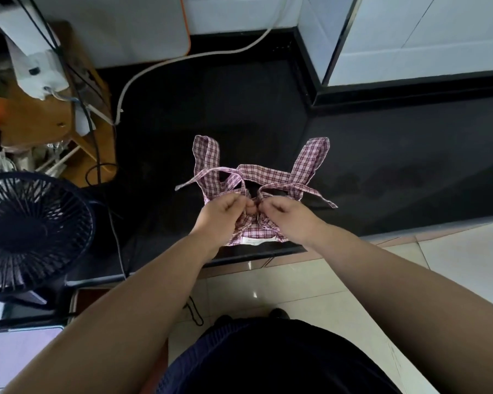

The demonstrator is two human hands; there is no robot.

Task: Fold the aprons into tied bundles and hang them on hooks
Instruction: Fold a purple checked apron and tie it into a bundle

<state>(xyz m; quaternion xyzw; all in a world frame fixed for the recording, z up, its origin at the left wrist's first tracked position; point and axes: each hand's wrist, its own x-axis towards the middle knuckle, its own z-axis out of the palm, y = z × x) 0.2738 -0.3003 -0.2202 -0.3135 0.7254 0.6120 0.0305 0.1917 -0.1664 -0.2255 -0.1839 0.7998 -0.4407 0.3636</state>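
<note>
With the left hand (225,216) and right hand (289,218) pinching the ties (293,185) of the pink checked cloth apron (264,173) at the black stone counter's (382,166) near edge, uneven pulling could leave the knot slack.

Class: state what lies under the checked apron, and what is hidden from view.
The checked apron lies on the black counter, near its front edge. The left hand and right hand grip its middle, covering the fabric there, so any knot cannot be seen.
</note>
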